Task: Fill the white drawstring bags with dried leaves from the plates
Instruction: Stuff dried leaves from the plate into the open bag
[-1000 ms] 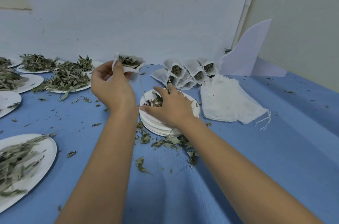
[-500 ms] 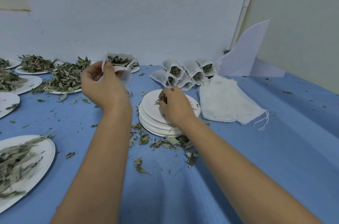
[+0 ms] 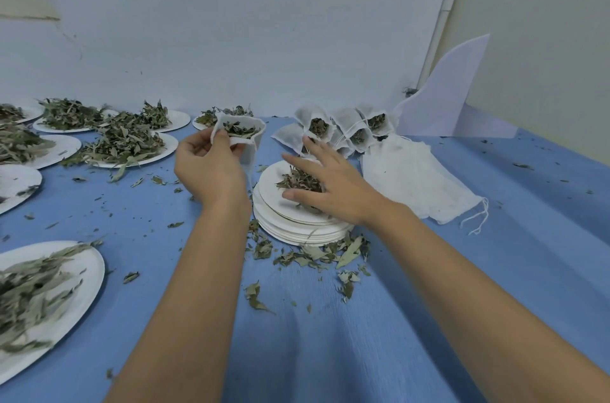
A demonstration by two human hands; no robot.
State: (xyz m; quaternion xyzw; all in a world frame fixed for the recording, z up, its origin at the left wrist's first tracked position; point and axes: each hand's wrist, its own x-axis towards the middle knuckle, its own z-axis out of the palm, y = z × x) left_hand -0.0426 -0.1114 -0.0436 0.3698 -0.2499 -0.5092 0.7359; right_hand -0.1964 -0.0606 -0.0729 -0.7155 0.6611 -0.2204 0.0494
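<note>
The open bag (image 3: 242, 132) sits just above and left of the frame's middle, raised off the table. Its mouth is held wide and dried leaves show inside, a little below the rim. The left hand (image 3: 209, 168) pinches it at the rim, thumb and fingertips curled on the cloth. Just to the right, the right hand (image 3: 333, 186) lies with its fingers spread wide over a small heap of leaves (image 3: 297, 180) on top of the stack of plates (image 3: 297, 232). The fingers are fairly straight, so I judge it is reaching to gather a pinch rather than carrying one.

Above the stack, several filled bags (image 3: 343, 128) lean together with leaves visible at their mouths, which look not yet drawn closed. Right of the stack, a flat pile of empty bags (image 3: 419, 178) lies with strings trailing at its lower right corner.

The stack's top plate is nearly cleared, and the plates under it look empty. At the upper left, heaped plates (image 3: 128, 142) hold plenty of leaves, and the near plate (image 3: 49, 290) at the lower left holds a thinner spread. By this layout the job looks somewhere short of halfway: a handful of bags are done, one is partly filled, and many bags and plates are left.

Spilled leaves (image 3: 317, 252) lie on the blue cloth (image 3: 429, 303) below the stack. A white sheet (image 3: 452, 99) stands at the upper right.
</note>
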